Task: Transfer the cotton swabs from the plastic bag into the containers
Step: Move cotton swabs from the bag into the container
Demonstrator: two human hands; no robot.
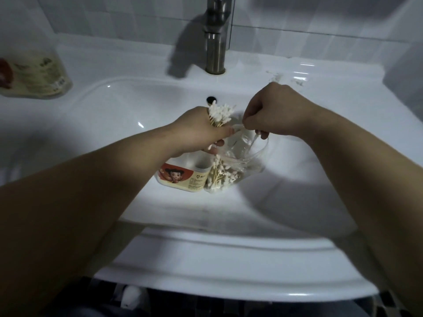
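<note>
Mid-frame, the left hand (pixel 201 133) is gripping white-tipped wooden cotton swabs (pixel 220 114), the right hand (pixel 272 110) pinching the clear plastic bag (pixel 250 154); keeping them bunched should suit the red-labelled white container (pixel 183 177).

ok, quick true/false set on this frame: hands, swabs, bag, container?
1. The left hand grips a bundle of cotton swabs. True.
2. The right hand holds the faucet. False: it pinches the rim of the plastic bag.
3. The plastic bag is empty. False: loose swabs lie inside it.
4. The labelled container is in the sink basin, beside the bag. True.
</note>
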